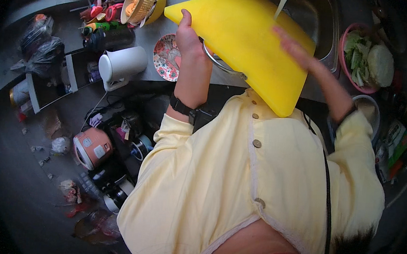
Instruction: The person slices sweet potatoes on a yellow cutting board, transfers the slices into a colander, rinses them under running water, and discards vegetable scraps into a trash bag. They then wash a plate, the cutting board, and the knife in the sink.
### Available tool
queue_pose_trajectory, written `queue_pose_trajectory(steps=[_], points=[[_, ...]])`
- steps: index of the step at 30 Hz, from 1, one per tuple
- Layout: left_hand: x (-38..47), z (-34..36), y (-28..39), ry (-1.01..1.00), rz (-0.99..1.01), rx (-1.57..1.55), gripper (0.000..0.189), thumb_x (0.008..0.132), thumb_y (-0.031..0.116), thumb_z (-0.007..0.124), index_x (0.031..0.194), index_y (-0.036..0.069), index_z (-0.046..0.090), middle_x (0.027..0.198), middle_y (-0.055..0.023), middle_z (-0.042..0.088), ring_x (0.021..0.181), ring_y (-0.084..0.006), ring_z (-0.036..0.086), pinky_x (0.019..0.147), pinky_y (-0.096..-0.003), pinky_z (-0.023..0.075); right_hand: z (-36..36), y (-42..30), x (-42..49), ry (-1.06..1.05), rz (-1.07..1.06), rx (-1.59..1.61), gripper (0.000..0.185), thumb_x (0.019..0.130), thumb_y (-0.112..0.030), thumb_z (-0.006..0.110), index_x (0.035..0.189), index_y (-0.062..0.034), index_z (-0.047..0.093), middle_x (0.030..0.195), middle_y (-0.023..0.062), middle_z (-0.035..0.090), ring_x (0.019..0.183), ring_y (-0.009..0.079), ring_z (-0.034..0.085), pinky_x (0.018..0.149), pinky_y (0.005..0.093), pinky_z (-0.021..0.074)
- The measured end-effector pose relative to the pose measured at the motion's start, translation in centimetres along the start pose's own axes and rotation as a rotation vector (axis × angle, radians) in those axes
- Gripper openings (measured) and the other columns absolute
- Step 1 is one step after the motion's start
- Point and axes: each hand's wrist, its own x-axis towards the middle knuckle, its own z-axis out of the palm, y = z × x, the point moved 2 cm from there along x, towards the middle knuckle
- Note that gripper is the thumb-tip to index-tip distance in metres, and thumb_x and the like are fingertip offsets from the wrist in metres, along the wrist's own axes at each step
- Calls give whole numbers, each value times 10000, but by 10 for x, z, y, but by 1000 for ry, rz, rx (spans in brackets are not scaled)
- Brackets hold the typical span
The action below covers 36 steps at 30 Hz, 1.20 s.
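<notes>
A yellow plastic cutting board (246, 40) with a metal handle (222, 64) is held tilted at the sink's front edge. My left hand (194, 42) grips its left side, thumb on the upper face and the other fingers mostly hidden beneath. Over the board's right part, my right hand (294, 48) lies flat with fingers extended, blurred by motion and holding nothing. A pale stream, apparently water (283, 4), comes down onto the board close to the right fingertips. Behind the board is a stainless steel sink (327, 29), partly covered by it.
A pink basin (341, 62) of cut cabbage (381, 65) stands right of the sink. On the left are a white electric kettle (124, 65), a floral plate (165, 65), a cream strainer basket (141, 4) and a black bottle (110, 40). A pink rice cooker (94, 147) sits lower left.
</notes>
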Motion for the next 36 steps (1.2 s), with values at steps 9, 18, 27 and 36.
queue_pose_trajectory(steps=[9, 18, 27, 36], points=[[1, -4, 3, 17, -4, 6, 428, 910, 357, 396, 1164, 13, 384, 1095, -142, 520, 996, -268, 536, 849, -409, 444, -13, 77, 63, 282, 386, 537, 392, 918, -268, 372, 1235, -45, 434, 1273, 115, 430, 1173, 213, 407, 985, 306, 303], [-9, 7, 4, 83, -26, 56, 468, 914, 384, 362, 1197, 11, 372, 1149, -154, 498, 1040, -293, 511, 892, -411, 412, 14, 3, 130, -25, -231, 45, 454, 883, -318, 417, 1296, -133, 378, 1367, 112, 303, 1277, 247, 249, 1055, 363, 183], [-9, -5, -3, 73, 27, 35, 485, 905, 398, 383, 1205, 16, 370, 1137, -150, 501, 1049, -281, 501, 901, -394, 404, 19, 63, 107, 19, 497, 33, 594, 870, -435, 378, 1352, -107, 260, 1429, 106, 150, 1319, 263, 108, 1066, 365, 89], [-3, -8, 2, -29, 107, 95, 660, 851, 609, 255, 1234, 79, 346, 1186, -106, 462, 1096, -240, 467, 878, -350, 424, 54, -102, 166, -198, -514, -63, 714, 807, -597, 325, 1359, -150, 260, 1430, 99, 162, 1324, 277, 102, 1053, 456, 84]])
